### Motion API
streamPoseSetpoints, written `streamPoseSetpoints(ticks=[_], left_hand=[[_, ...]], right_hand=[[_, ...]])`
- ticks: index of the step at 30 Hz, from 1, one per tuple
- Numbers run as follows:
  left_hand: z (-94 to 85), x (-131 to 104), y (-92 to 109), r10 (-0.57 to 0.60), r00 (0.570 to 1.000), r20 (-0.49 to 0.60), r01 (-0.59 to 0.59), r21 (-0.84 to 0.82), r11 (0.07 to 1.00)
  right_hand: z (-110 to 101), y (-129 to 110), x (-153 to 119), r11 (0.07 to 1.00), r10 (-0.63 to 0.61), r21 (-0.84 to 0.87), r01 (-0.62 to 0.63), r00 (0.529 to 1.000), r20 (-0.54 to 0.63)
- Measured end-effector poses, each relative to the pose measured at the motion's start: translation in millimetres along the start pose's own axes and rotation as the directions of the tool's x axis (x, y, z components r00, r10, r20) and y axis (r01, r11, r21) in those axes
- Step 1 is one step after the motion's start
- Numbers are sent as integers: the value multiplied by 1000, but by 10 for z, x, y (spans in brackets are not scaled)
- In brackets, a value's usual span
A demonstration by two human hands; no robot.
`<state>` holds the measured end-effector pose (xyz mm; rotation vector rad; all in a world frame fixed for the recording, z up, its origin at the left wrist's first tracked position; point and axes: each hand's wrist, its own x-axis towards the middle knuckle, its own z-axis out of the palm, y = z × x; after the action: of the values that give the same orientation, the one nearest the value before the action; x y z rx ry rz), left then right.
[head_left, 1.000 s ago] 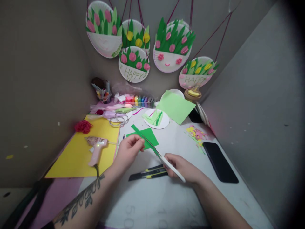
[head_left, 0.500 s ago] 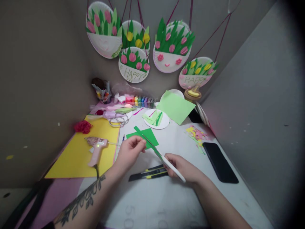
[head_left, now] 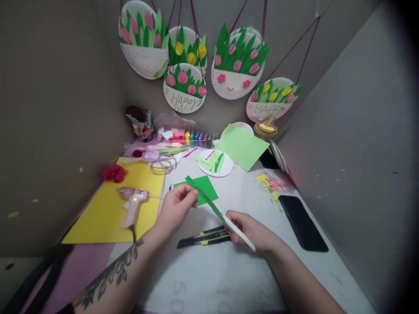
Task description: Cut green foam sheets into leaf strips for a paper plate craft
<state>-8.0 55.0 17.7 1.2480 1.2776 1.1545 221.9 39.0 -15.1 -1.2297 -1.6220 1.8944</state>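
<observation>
My left hand (head_left: 178, 204) is closed in a pinch, with the end of a narrow green paper strip (head_left: 189, 180) rising just beyond its fingertips. My right hand (head_left: 250, 229) grips a pair of scissors (head_left: 239, 234) with white handles. Their blades point up and left toward the left fingertips and look nearly closed. Behind both hands lies a dark green paper sheet (head_left: 208, 186), partly covered by the left hand. Two black-and-yellow utility knives (head_left: 203, 238) lie on the table, their right ends hidden by my right hand.
A pink glue gun (head_left: 133, 207) rests on yellow paper (head_left: 94, 222) at left. At right lie a black phone (head_left: 303, 222) and paper scraps (head_left: 271, 182). A plate of green cuttings (head_left: 225, 170) and a light green sheet (head_left: 242, 146) sit farther back. Decorated plates (head_left: 237, 85) hang on the wall.
My left hand has shifted slightly left, with the strip's end now a little more upright. The right hand and scissors stay almost in place.
</observation>
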Motion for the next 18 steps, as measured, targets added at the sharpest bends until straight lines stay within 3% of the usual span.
streamPoseSetpoints(ticks=[13, 18], left_hand=[[5, -13, 17, -29, 998, 50, 29, -2, 1000], [-13, 1, 33, -24, 1000, 3, 24, -22, 999]], right_hand=[[-1, 1, -4, 1000, 14, 21, -14, 1000, -5], [-5, 11, -3, 1000, 16, 23, -16, 1000, -5]])
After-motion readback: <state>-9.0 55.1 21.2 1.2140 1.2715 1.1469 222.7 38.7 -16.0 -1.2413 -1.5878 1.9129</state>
